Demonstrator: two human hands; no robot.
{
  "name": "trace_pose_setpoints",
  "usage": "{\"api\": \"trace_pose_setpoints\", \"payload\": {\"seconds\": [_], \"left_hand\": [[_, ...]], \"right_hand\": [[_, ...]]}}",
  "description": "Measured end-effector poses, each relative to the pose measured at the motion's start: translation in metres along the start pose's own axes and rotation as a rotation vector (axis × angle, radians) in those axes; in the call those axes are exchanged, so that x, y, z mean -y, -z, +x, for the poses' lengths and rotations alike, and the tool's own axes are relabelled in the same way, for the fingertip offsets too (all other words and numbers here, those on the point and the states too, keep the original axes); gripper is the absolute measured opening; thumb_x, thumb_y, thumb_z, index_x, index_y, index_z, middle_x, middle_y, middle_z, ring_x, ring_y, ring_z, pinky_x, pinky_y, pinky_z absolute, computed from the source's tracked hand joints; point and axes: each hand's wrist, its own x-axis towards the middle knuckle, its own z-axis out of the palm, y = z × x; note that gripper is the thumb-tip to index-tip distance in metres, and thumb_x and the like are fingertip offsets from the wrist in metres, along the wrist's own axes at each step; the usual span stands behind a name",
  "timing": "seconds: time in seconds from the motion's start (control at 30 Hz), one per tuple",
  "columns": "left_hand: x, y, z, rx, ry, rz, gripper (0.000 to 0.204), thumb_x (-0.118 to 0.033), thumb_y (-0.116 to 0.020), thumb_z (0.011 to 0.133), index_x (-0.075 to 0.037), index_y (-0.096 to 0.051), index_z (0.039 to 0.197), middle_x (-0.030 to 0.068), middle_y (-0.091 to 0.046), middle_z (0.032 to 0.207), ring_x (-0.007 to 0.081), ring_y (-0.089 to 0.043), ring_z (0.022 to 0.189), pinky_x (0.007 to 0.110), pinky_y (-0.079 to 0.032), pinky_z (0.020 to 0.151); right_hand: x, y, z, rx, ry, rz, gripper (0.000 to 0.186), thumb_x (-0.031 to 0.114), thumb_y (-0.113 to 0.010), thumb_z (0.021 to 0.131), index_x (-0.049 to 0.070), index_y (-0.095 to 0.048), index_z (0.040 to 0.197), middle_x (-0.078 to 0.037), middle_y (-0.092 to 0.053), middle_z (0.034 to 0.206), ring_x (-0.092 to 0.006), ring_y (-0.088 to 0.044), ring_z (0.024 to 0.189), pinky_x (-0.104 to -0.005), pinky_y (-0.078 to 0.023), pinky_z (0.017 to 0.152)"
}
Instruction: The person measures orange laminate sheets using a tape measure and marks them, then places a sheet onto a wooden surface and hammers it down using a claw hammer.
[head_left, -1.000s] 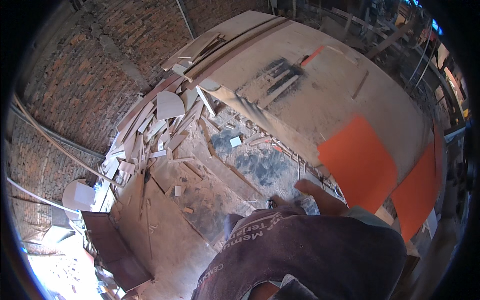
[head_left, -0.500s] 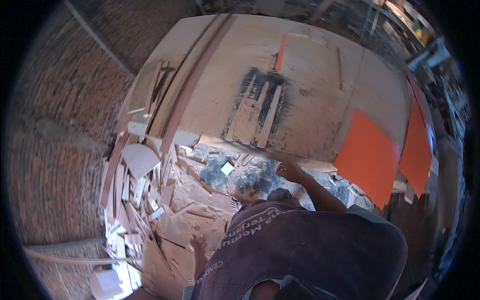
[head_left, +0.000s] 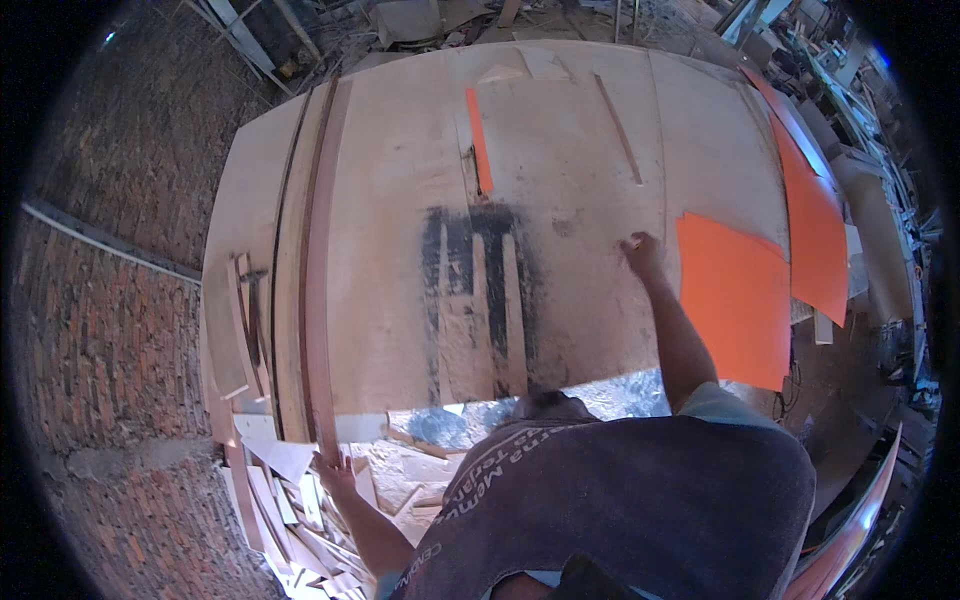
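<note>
Through the head view I saw the left hand [head_left: 340, 478] at the near end of the reddish-brown strip [head_left: 317, 300], which lay along the board's [head_left: 590, 300] left side; I couldn't tell whether its fingers gripped it. The right hand [head_left: 643, 252] looked loosely curled, its contents unclear, just left of the orange sheet [head_left: 735, 305]. I judged a careless rightward sweep could knock that sheet askew, while jagged scraps [head_left: 300, 510] near left could scratch the left forearm.
</note>
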Motion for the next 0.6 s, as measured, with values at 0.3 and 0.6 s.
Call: {"api": "trace_pose_setpoints", "payload": {"seconds": [0.3, 0.6], "left_hand": [[-0.020, -0.059, -0.037, -0.252, 0.025, -0.064, 0.026, -0.026, -0.070, 0.090, -0.007, -0.066, 0.107, 0.0056, -0.065, 0.090, 0.0194, -0.059, 0.078, 0.034, -0.053, 0.071], [-0.045, -0.127, -0.136, 0.334, 0.098, 0.129, 0.032, -0.003, -0.065, 0.090, 0.002, -0.059, 0.121, 0.0071, -0.069, 0.106, 0.0138, -0.067, 0.096, 0.024, -0.056, 0.082]], "right_hand": [[-0.019, -0.045, 0.247, -0.078, -0.169, -0.317, 0.062, 0.044, -0.073, 0.080, 0.001, -0.062, 0.123, -0.026, -0.061, 0.126, -0.0416, -0.059, 0.116, -0.0492, -0.048, 0.099], [0.014, -0.072, 0.327, 0.181, -0.343, -0.323, 0.062, 0.044, -0.066, 0.079, 0.004, -0.062, 0.126, -0.023, -0.062, 0.127, -0.0388, -0.059, 0.119, -0.0480, -0.047, 0.100]]}}
